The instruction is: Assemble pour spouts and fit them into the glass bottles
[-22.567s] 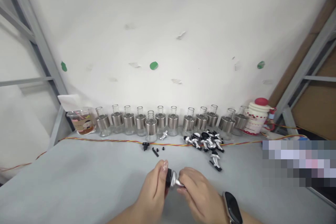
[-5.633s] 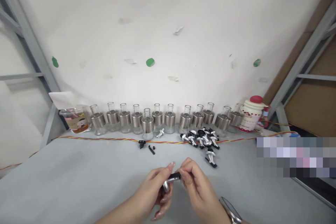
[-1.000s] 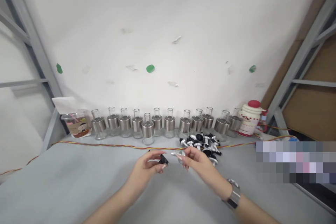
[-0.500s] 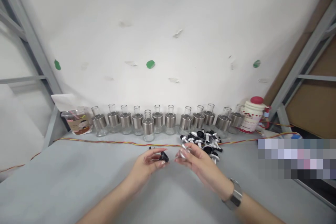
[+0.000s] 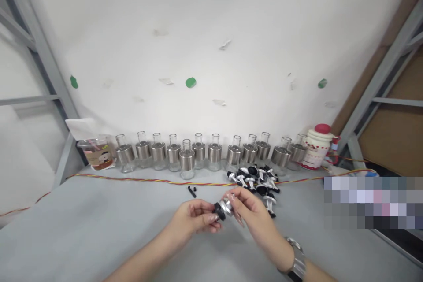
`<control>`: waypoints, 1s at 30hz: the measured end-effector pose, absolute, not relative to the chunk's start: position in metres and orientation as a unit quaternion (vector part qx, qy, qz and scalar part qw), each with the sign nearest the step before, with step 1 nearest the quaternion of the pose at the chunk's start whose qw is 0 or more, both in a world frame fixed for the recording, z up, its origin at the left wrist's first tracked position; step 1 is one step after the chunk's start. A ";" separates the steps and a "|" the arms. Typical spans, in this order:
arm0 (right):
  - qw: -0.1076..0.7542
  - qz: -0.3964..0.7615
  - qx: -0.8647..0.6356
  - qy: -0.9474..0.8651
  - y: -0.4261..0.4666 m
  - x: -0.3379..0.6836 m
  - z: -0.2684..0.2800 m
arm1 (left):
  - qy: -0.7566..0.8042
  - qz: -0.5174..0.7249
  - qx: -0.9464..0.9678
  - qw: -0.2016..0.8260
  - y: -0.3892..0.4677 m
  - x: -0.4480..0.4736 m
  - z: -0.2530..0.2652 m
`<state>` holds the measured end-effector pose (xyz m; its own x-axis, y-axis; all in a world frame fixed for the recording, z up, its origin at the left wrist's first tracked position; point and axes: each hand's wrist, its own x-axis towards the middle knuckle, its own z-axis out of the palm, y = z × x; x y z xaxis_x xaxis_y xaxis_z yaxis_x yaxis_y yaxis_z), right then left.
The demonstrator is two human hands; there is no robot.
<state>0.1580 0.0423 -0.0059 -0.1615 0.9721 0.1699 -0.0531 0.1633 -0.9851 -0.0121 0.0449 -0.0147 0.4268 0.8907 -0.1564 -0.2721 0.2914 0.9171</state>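
Between the fingertips of my left hand [image 5: 193,218] is a round black stopper [image 5: 219,212]. My right hand [image 5: 254,213] pinches a shiny silver pourer top [image 5: 226,206]. The two parts meet face to face in front of me, above the table; whether they are joined I cannot tell. Just beyond my hands, a pile of silver-and-black pourer stoppers [image 5: 251,181] lies on the table, and one stopper [image 5: 270,204] sits close to my right knuckles. Two small black pieces [image 5: 191,191] lie beyond my left hand.
Several glass bottles with metal sleeves [image 5: 187,158] line the wall. A red-yellow twisted wire [image 5: 142,179] crosses the grey table [image 5: 82,224]. A plastic drink cup [image 5: 95,154] stands at the left, a cream jar with a red lid [image 5: 317,147] at the right.
My hands have come together, lower and nearer to me, and the black stopper now meets the silver top. The small black pieces and a stopper near my right hand show more fully.
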 end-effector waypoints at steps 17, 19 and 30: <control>0.455 0.279 -0.409 -0.740 0.022 0.159 -0.015 | 0.415 0.295 0.381 0.771 0.036 0.001 -0.023; 0.441 0.257 -0.409 -0.756 0.022 0.161 -0.014 | 0.426 0.313 0.386 0.756 0.037 0.001 -0.021; 0.401 0.230 -0.369 -0.806 0.023 0.156 -0.012 | 0.439 0.426 0.536 0.581 0.027 -0.005 -0.006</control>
<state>0.1562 0.0230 -0.0117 -0.4064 0.7788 0.4777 0.4101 0.6227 -0.6663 -0.0046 0.0266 -0.0064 0.2510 0.9665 -0.0540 -0.0236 0.0619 0.9978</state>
